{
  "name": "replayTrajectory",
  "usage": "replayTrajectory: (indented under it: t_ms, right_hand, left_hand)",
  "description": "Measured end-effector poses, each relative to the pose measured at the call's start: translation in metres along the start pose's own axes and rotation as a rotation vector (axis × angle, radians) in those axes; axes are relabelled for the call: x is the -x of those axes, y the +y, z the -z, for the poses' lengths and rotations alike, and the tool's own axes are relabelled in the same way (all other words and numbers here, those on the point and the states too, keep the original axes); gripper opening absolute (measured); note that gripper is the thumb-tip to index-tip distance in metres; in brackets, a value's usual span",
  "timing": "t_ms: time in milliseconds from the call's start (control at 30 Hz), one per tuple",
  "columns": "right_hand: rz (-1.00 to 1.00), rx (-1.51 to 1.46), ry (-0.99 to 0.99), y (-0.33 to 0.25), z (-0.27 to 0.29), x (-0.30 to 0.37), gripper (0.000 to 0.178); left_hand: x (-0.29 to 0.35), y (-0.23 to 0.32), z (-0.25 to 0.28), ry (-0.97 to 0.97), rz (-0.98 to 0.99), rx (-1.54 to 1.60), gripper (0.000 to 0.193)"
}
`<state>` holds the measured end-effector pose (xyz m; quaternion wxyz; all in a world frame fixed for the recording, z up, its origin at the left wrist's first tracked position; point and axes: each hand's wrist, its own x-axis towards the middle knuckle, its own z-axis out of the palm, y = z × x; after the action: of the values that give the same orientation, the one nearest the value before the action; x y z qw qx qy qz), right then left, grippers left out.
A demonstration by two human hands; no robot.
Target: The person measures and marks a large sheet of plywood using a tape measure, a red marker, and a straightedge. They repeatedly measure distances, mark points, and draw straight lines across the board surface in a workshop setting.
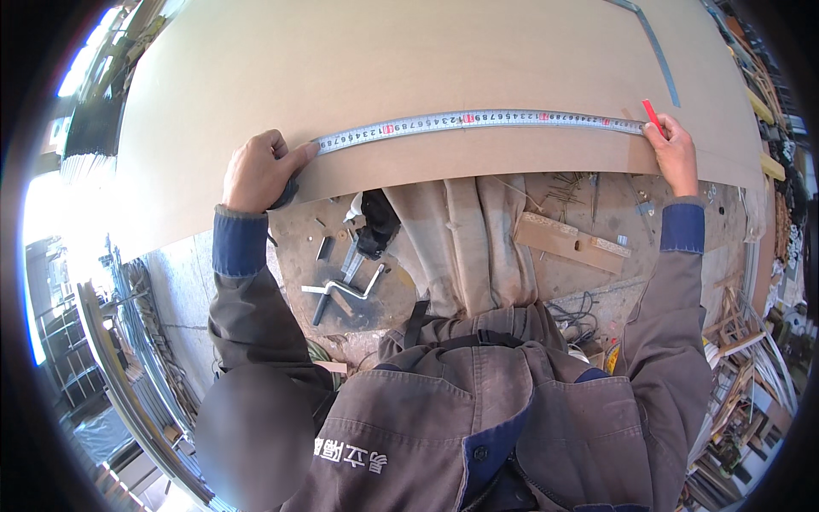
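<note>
Tape measure [467, 119]; between both hands [256, 173] [678, 158]

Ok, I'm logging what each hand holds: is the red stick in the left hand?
No, the right hand holds the red stick, while the left hand is on the tape.

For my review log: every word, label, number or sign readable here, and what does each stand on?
Measuring tape: black digits in a row, some marked red; not copied here.
Jacket: white characters on the left chest; not copied here.
L-shaped metal strip: any markings too small to read.
</note>
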<state>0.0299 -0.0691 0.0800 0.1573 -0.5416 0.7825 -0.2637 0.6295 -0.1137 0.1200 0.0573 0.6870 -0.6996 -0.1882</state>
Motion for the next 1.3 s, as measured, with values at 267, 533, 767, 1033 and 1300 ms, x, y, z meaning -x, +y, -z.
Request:
replayTrajectory:
  t_ms: [267, 533, 767, 1033, 1300]
  right_hand:
    - [0.026, -0.01, 0.003, 0.0, 0.0, 0.002, 0.028]
    - [0.029, -0.023, 0.026, 0.004, -0.003, 0.001, 0.029]
    - [0.007, -0.04, 0.015, 0.007, -0.003, 0.0, 0.03]
    - [0.0, -0.043, 0.015, 0.008, -0.004, 0.003, 0.029]
    - [-0.012, -0.035, 0.009, 0.001, -0.004, 0.009, 0.03]
  left_hand:
    - [0.0, 0.0, -0.002, 0.01, 0.019, 0.0, 0.056]
    - [0.0, 0.001, -0.003, 0.018, 0.03, -0.007, 0.054]
    - [0.0, 0.0, -0.003, 0.016, 0.03, 0.011, 0.055]
    - [0.0, 0.002, -0.002, 0.022, 0.003, 0.003, 0.052]
    - [-0.001, -0.004, -0.001, -0.001, -0.033, 0.007, 0.049]
